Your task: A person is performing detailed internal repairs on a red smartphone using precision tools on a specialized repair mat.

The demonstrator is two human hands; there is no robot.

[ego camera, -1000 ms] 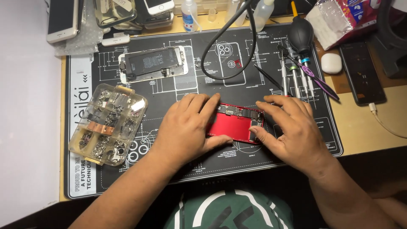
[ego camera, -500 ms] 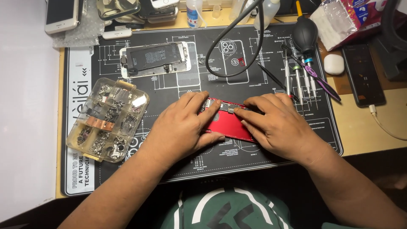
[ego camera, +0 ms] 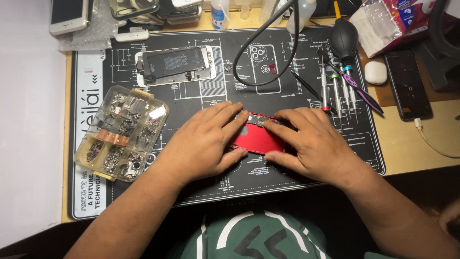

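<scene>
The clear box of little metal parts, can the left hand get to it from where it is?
Probably yes. The clear box lies just beside the left hand on the black mat, with only bare mat between them.

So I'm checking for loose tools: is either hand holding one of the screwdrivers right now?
No: both the left hand and right hand rest on the red phone housing, and the metal screwdrivers lie apart on the black mat.

A phone repair workshop: a black repair mat (ego camera: 201, 187) printed with diagrams covers the table (ego camera: 412, 148). At left sits a clear parts box (ego camera: 122, 132) of tiny metal pieces; an opened phone (ego camera: 175, 64) lies above; screwdrivers (ego camera: 338, 91) and an air blower (ego camera: 343, 36) rest upper right.
</scene>
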